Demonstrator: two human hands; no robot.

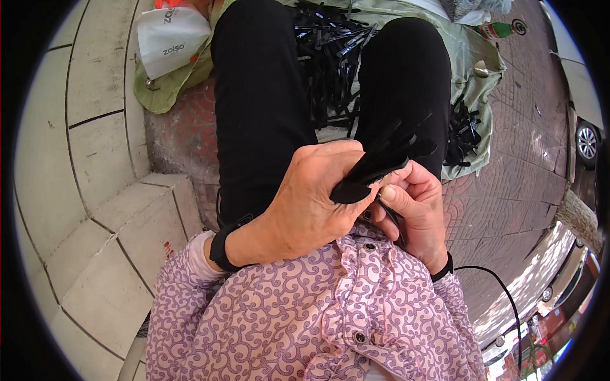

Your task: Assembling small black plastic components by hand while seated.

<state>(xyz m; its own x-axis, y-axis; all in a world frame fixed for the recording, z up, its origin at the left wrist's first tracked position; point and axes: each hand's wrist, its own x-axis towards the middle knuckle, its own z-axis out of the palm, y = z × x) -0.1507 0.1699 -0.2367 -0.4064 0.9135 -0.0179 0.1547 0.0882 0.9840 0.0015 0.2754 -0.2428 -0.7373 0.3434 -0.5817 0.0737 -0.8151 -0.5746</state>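
I sit with my knees apart in black trousers. My left hand (311, 200) is closed around a bunch of thin black strips (381, 159) that fan out up and to the right. My right hand (416, 206) sits just beside it, thumb and fingers pinching one black strip (393, 219) at the base of the bunch. A large pile of the same black strips (330, 63) lies between my legs on a green sheet (473, 76). A smaller heap of strips (464, 133) lies right of my right knee.
A white plastic bag (168, 38) rests at upper left on the green sheet. Pale stone steps (101, 190) run along my left. Red patterned paving (508, 190) spreads to the right, with a green bottle (499, 30) and parked cars (588, 140) beyond.
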